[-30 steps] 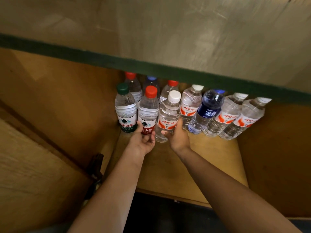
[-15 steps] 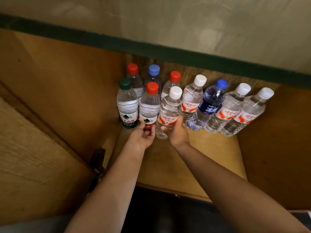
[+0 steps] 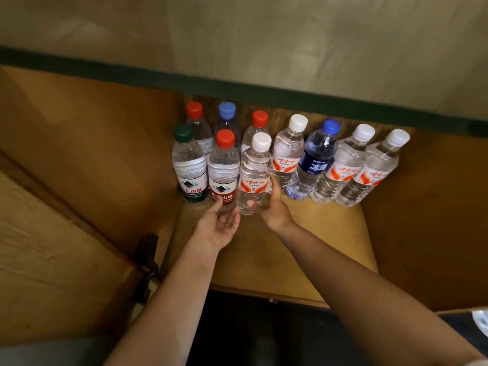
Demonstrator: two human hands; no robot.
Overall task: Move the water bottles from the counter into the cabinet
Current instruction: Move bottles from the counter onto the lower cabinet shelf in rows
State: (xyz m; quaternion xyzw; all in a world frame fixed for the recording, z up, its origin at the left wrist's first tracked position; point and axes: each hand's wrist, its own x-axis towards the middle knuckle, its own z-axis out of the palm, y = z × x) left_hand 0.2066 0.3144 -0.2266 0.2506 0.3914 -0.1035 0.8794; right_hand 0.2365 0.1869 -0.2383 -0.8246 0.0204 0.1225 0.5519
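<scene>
Ten water bottles (image 3: 285, 159) stand on cabinet shelf (image 3: 303, 241), frame centre. Right hand (image 3: 273, 210) grips front white-capped bottle (image 3: 254, 175). Left hand (image 3: 219, 225) relaxed, palm up, thumb touching red-label bottle (image 3: 223, 173). Counter stock unseen; remainder unknown.

Red, blue, green, white caps (image 3: 225, 138) on clear bottles (image 3: 254, 175).
</scene>
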